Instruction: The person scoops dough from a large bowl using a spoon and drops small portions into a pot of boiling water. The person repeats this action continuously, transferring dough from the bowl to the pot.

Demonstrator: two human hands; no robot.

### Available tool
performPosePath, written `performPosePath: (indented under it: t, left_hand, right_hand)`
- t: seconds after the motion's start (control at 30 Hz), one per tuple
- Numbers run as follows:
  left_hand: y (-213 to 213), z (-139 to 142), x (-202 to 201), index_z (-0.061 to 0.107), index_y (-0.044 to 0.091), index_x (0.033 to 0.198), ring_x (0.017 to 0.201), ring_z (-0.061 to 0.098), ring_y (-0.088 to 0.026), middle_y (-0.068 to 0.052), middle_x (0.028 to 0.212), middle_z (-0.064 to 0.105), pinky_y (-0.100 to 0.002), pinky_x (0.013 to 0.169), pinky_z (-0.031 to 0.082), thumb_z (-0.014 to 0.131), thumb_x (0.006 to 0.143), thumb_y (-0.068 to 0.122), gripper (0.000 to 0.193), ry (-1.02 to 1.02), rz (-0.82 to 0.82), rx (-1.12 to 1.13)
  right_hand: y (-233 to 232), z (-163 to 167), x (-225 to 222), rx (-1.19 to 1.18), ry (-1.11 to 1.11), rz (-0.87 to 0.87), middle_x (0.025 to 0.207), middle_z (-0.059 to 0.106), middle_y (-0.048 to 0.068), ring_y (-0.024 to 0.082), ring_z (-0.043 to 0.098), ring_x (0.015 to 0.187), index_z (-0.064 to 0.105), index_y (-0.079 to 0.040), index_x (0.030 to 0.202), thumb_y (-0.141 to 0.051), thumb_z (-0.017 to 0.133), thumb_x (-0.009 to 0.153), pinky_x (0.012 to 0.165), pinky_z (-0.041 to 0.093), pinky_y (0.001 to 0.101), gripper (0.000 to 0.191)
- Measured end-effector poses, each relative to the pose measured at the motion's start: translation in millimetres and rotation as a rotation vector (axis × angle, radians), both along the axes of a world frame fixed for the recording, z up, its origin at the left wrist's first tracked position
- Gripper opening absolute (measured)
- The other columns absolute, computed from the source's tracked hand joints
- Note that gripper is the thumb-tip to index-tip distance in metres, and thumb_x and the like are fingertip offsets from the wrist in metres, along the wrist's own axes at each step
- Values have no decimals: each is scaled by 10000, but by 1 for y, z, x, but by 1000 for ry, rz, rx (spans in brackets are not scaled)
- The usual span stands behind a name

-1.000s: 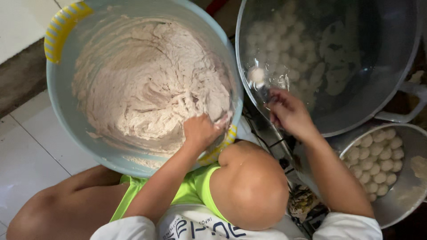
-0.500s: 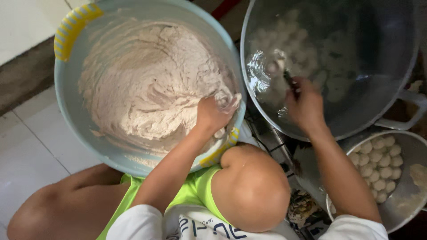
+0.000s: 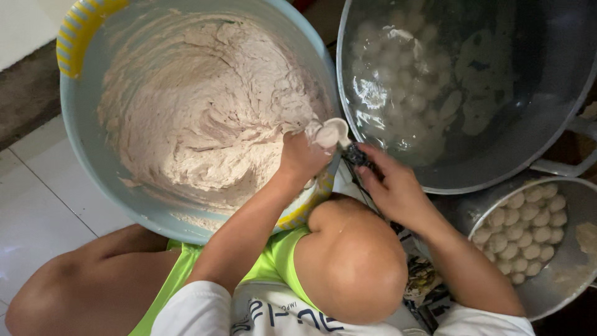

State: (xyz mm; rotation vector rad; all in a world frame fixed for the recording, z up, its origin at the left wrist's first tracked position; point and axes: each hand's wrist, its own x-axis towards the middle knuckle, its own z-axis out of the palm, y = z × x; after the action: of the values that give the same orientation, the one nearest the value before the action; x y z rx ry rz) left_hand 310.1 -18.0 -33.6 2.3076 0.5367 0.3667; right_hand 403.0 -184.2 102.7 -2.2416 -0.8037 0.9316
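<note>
A pale blue basin [image 3: 87, 155] with yellow handles holds a thick pinkish-white paste [image 3: 199, 106]. My left hand [image 3: 301, 155] is at the basin's right rim, closed around a lump of the paste, with a round ball of it bulging from the top of my fist. My right hand [image 3: 395, 186] holds a spoon [image 3: 339, 134] whose bowl touches that ball. To the right stands a big metal pot [image 3: 559, 124] of water with several pale balls [image 3: 404, 81] floating in it.
A smaller metal bowl [image 3: 559, 286] at the lower right holds several cooked white balls. My bare knee [image 3: 354, 261] sits between my arms, over green shorts. White floor tiles [image 3: 37, 205] lie to the left of the basin.
My right hand has come back from over the pot to the basin's rim with the spoon. My left hand has squeezed up a fresh ball of paste.
</note>
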Motion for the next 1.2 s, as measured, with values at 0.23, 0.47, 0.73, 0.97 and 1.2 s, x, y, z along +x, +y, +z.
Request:
performPosePath:
  t: [0.23, 0.47, 0.73, 0.97, 1.2]
  left_hand:
    - [9, 18, 2, 759, 113, 814, 760, 715, -383, -155, 756, 736, -485, 678, 549, 757, 647, 391, 325, 177, 115, -188]
    - [11, 27, 0, 753, 64, 789, 708, 691, -420, -196, 722, 710, -501, 667, 558, 696, 842, 575, 517, 393, 177, -137]
    - [1, 2, -10, 734, 100, 886, 761, 705, -356, -109, 821, 740, -469, 709, 568, 643, 943, 322, 247, -101, 164, -89]
    - [-10, 3, -5, 707, 111, 834, 737, 704, -343, -88, 778, 717, -439, 665, 548, 736, 866, 237, 134, -220, 121, -178]
    - [-1, 17, -1, 750, 72, 781, 772, 719, -390, -192, 768, 729, -447, 702, 576, 791, 638, 244, 227, 120, 115, -306]
  right_hand:
    - [-1, -9, 10, 59, 512, -118, 958, 693, 0, 56, 559, 658, 542, -75, 1439, -120, 558, 986, 553, 474, 241, 455]
    - [-23, -30, 46, 33, 121, -217, 912, 676, 51, 99, 542, 675, 513, -100, 1510, -90, 559, 989, 590, 473, 275, 523]
    - [-29, -31, 63, -30, -146, -205, 959, 699, 124, 146, 613, 766, 595, -58, 1447, -130, 617, 1034, 688, 505, 321, 419]
    - [-14, -8, 11, 72, 218, -72, 1045, 747, 64, 76, 638, 856, 522, -48, 1472, -133, 581, 1005, 739, 522, 247, 478]
    - [-4, -2, 3, -3, 451, -94, 961, 695, 26, 58, 522, 661, 559, -79, 1464, -107, 567, 987, 580, 462, 238, 478]
